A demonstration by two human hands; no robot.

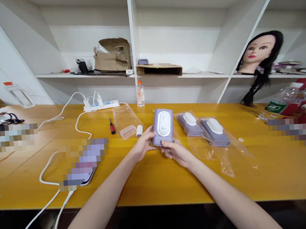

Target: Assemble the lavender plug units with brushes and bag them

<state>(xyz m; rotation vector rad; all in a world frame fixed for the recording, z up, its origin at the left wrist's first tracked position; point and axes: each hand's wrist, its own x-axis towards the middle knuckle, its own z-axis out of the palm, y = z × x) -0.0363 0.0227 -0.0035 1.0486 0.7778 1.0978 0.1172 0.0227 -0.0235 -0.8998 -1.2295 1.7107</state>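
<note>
A purple box-shaped device [155, 126] with a white oval part on its face is held up over the table, tilted toward me. My left hand [143, 145] grips its lower left side. At the lower right corner, my right hand [174, 151] holds it with the thumb on the front. To the right lie two similar purple devices, one nearer [193, 129] and one farther right [222, 139], in clear plastic bags. On the left are a small white cylinder [139, 130], a translucent tray [128, 132] and a red screwdriver [112, 128].
A phone with a pixelated screen [89, 158] and white cables lies at left. Behind are a white power strip [103, 105] and a small bottle [140, 94]. Shelves hold cardboard [113, 56] and a mannequin head [259, 52]. A large bottle [275, 107] is at right.
</note>
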